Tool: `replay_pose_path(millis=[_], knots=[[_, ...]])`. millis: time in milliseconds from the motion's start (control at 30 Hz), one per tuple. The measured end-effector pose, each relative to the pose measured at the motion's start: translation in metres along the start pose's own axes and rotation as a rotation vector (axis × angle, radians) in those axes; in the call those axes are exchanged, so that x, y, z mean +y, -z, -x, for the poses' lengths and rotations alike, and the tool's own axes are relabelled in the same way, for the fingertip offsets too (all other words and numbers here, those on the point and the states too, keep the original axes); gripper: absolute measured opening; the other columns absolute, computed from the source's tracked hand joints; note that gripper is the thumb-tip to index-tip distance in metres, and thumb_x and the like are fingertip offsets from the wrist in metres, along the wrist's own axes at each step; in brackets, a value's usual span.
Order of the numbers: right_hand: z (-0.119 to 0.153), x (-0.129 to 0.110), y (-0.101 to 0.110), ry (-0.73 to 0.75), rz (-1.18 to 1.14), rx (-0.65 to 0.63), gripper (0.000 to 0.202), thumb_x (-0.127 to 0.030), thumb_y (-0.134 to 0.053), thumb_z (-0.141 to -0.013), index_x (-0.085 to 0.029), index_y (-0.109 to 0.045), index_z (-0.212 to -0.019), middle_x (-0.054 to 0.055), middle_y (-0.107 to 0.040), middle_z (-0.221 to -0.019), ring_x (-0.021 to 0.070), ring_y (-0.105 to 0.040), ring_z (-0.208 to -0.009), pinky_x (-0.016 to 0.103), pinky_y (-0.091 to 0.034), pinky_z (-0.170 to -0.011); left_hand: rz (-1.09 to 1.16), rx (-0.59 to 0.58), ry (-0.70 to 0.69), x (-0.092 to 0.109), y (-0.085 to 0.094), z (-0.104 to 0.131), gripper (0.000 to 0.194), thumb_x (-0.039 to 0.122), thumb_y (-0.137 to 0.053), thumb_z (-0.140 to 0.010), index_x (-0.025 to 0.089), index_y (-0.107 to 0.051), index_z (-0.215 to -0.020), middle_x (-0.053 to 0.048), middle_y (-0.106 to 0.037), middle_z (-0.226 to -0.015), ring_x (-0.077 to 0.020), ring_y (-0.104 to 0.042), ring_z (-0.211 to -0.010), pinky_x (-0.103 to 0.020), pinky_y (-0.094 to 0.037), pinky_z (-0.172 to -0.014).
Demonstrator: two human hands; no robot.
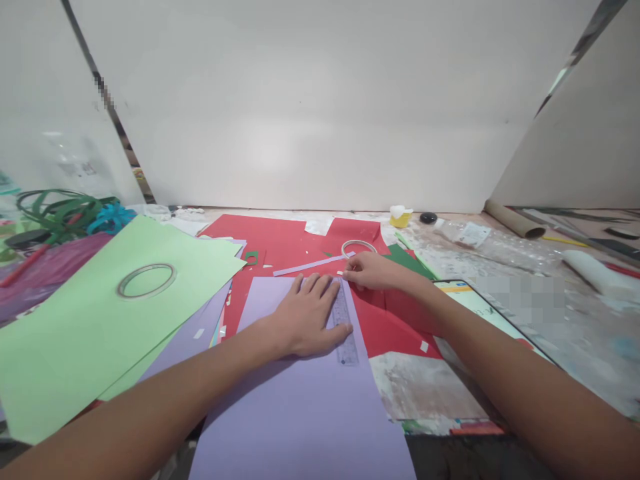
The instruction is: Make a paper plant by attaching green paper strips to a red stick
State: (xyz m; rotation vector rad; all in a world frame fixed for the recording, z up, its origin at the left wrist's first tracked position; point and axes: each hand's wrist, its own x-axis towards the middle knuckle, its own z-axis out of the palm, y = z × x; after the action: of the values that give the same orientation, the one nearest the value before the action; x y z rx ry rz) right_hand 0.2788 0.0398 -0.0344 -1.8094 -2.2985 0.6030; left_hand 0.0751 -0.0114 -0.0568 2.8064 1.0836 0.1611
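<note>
A large purple sheet lies in front of me, over red paper. My left hand rests spread on the sheet, its fingertips and thumb over a clear ruler that lies lengthwise near the sheet's right edge. At the sheet's upper right corner is my right hand, fingers pinched together; what they hold, if anything, is too small to make out. Just behind the fingers sit a narrow purple strip and a tape ring.
On the left, another tape ring sits on green sheets, near green and blue ribbons. To the right are a phone, a yellow pot, a plastic bottle and a cardboard tube. White panels stand behind.
</note>
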Motion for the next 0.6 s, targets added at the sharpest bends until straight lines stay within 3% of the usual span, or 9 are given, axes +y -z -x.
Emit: replay_pose_path(millis=[133, 367, 600], knots=[[-0.0027, 0.0024, 0.0003, 0.005, -0.053, -0.064, 0.021, -0.023, -0.055, -0.082, -0.018, -0.055, -0.063, 0.001, -0.059, -0.06, 0.0128, -0.052, -0.055, 0.026, -0.035, -0.055, -0.007, 0.007, 0.02, 0.0012, -0.0001, -0.0007, 0.074, 0.063, -0.029, -0.091, 0.013, -0.035, -0.145, -0.015, -0.036, -0.152, -0.0346, -0.029, -0.138, -0.051, -0.021, -0.113], [-0.0047, 0.0015, -0.0028, 0.009, 0.009, 0.0, 0.012, -0.022, -0.055, -0.079, -0.018, -0.056, -0.067, 0.001, -0.06, -0.066, 0.014, -0.053, -0.061, 0.026, -0.033, -0.053, -0.009, 0.007, 0.022, 0.0028, 0.0013, -0.0009, 0.075, 0.062, -0.031, -0.091, 0.012, -0.033, -0.147, -0.015, -0.037, -0.151, -0.0337, -0.03, -0.138, -0.051, -0.021, -0.114], [-0.0036, 0.0027, -0.0055, 0.029, 0.014, 0.023, 0.017, -0.024, -0.056, -0.08, -0.018, -0.051, -0.064, 0.001, -0.056, -0.065, 0.013, -0.049, -0.06, 0.026, -0.031, -0.054, -0.018, -0.015, 0.021, 0.0004, -0.0002, -0.0015, 0.077, 0.064, -0.028, -0.091, 0.012, -0.031, -0.148, -0.014, -0.034, -0.154, -0.0334, -0.027, -0.14, -0.05, -0.018, -0.115]])
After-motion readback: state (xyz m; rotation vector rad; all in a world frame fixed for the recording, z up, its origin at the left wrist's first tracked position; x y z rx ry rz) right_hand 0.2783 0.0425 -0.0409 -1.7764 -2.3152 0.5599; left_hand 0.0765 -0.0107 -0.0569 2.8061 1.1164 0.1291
